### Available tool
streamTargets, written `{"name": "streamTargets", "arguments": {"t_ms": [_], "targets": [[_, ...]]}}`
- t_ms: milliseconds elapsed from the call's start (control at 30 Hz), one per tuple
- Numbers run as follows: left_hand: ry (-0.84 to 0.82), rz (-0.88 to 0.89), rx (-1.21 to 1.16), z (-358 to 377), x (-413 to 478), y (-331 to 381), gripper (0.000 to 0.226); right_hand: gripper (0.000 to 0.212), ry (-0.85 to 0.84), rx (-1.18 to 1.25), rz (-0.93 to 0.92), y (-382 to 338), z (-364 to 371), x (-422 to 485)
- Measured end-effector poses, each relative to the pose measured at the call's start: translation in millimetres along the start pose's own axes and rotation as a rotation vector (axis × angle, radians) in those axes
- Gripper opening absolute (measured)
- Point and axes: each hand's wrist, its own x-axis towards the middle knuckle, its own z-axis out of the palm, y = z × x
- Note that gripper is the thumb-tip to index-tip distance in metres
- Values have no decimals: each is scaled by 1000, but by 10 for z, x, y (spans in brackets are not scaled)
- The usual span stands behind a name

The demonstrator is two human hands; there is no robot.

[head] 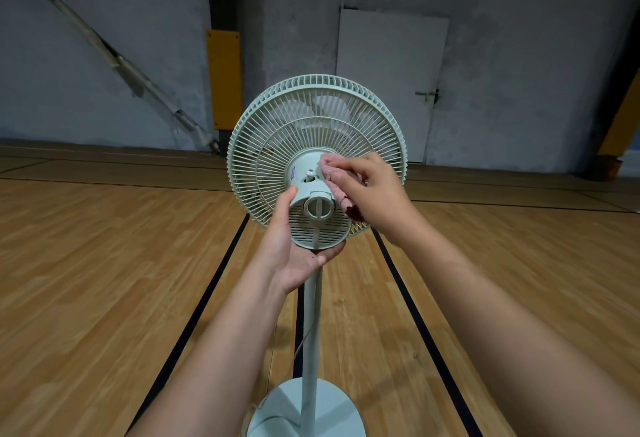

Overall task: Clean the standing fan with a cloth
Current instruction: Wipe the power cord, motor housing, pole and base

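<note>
A pale green standing fan (277, 132) stands in front of me with its back toward me, its grille tilted up. My left hand (291, 246) cups the motor housing (320, 225) from below and the left, thumb along its side. My right hand (374, 191) pinches a folded pink cloth (334, 180) and presses it against the upper right of the housing. A dark red corner of the cloth hangs below my fingers. The fan's pole (311, 315) runs down to a round base (304, 409).
The fan stands on a wooden sports floor (104, 281) with black lines. A thin cord (301, 343) hangs beside the pole. Grey walls lie behind, with a white door (391, 80) at the right and a yellow padded post (223, 80) at the left.
</note>
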Motion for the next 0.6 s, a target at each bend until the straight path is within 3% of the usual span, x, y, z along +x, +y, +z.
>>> {"name": "streamTargets", "arguments": {"t_ms": [300,433,600], "targets": [[-54,51,272,-88,-50,144,72,15,14,198,-24,101,-12,-329],[19,123,366,-44,-66,118,77,14,41,364,70,163,-19,-160],[135,159,363,-66,-19,100,84,16,82,361,203,319,86,129]]}}
